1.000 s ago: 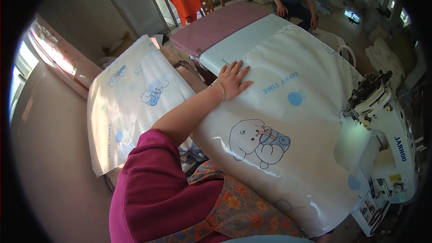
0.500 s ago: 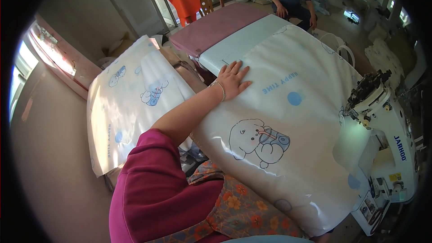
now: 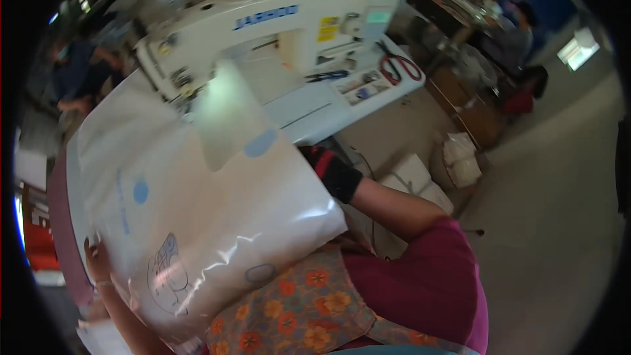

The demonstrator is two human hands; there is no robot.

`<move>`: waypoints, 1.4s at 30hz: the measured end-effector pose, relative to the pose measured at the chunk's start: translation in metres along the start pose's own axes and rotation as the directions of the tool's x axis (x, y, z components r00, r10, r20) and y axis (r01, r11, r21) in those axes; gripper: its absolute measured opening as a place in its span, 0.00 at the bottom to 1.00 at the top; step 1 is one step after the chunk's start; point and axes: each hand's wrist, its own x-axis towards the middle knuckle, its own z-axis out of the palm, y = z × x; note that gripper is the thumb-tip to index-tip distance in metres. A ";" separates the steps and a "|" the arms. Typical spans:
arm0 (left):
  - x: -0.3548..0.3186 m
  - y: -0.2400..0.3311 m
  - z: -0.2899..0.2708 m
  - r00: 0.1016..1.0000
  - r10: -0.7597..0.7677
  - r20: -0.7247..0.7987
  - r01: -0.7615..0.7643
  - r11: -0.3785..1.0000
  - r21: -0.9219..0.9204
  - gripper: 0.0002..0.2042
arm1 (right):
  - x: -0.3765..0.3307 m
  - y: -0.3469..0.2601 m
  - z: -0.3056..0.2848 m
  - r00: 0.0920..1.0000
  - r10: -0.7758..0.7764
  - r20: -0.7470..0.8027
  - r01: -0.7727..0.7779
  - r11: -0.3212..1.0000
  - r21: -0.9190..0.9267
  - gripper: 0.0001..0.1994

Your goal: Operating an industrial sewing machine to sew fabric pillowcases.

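Observation:
A large glossy white plastic-like sheet (image 3: 204, 204), printed with blue dots and a cartoon puppy, stretches from the sewing machine (image 3: 263, 16) down to my apron. Its upper part lies beneath the lit needle area at the machine's left end. At the sheet's left edge rests my left hand (image 3: 97, 261), small and slightly blurred, with its fingers apart. My right hand (image 3: 336, 176), in a black and red glove, is at the sheet's right edge, beside the machine bed. Its fingers are mostly hidden, so their grip does not show.
Red-handled scissors (image 3: 397, 69) and a tray of small parts (image 3: 363, 89) sit on the machine bed. White bundles (image 3: 415, 177) and cardboard boxes (image 3: 478, 118) stand to the right. One person (image 3: 82, 69) sits at the far left, another (image 3: 516, 39) works at the back right.
The view has swung right, bringing the whole machine and my gloved right hand into sight. My left hand now appears at the far left, still by the sheet.

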 end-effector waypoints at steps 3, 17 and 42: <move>0.045 0.044 0.033 0.989 -0.058 0.135 0.059 0.998 -0.001 0.25 | 0.054 0.106 0.018 0.938 0.132 -0.319 -0.200 0.961 -0.191 0.12; 0.023 0.067 0.015 0.965 -0.138 0.224 0.208 0.922 -0.327 0.23 | 0.042 0.025 0.006 0.956 0.246 -0.160 -0.263 0.960 -0.095 0.14; 0.019 0.052 0.021 0.987 -0.111 0.116 0.139 0.953 -0.269 0.22 | 0.076 -0.052 -0.045 0.928 0.362 -0.090 -0.249 0.781 0.573 0.15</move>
